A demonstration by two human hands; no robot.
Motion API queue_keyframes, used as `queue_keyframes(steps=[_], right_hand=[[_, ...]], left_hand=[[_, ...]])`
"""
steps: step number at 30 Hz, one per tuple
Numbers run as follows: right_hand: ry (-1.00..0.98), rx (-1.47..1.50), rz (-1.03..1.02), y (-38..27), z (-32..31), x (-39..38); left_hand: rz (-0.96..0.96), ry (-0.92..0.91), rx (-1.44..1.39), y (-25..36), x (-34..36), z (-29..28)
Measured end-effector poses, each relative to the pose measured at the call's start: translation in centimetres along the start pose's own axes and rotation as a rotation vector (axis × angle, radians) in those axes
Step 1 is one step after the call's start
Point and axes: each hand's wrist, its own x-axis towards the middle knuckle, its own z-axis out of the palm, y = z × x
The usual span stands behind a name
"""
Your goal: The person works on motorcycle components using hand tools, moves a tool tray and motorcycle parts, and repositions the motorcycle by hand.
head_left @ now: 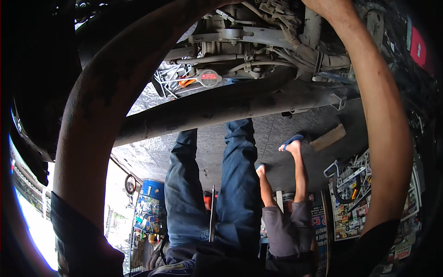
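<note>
Both my bare arms reach up and around to the top edge of the head view. Only the edge of my left hand (230, 2) shows there, its fingers cut off by the frame. Of my right hand (328, 6) the wrist and back are visible beside a grimy metal post (312, 27), but its fingers are out of sight. Between the arms are dusty vehicle parts: a metal bracket (267, 36), cables and hoses (295, 53), and a round cap with a red label (209, 78). Below them a thick dark tube (221, 110) crosses from arm to arm.
My jeans-clad legs (240, 184) appear beyond the tube, with a thin metal rod (212, 214) between them. Another person's legs (301, 173) in sandals stand at the right, near a wooden piece (328, 137). Loose tools (173, 76) lie on the floor; a blue drum (153, 189) is at the left.
</note>
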Motion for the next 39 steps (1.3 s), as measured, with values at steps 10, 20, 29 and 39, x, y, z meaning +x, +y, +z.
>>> queue_keyframes(steps=[10,20,29,39], right_hand=[[-0.185,0.149,0.668,-0.9,-1.2,-0.2],[-0.566,0.046,0.594,-1.9,-2.2,0.8],[-0.063,-0.227,-0.027,2.1,-0.9,-0.5],[0.07,-0.161,0.754,-0.7,3.4,-0.2]], left_hand=[[-0.057,0.035,-0.262,1.0,-0.3,-0.5],[-0.257,-0.194,-0.179,1.0,-0.6,-1.6],[-0.208,-0.276,-0.154,0.7,0.2,-1.8],[-0.236,-0.136,-0.308,1.5,-0.2,-1.3]])
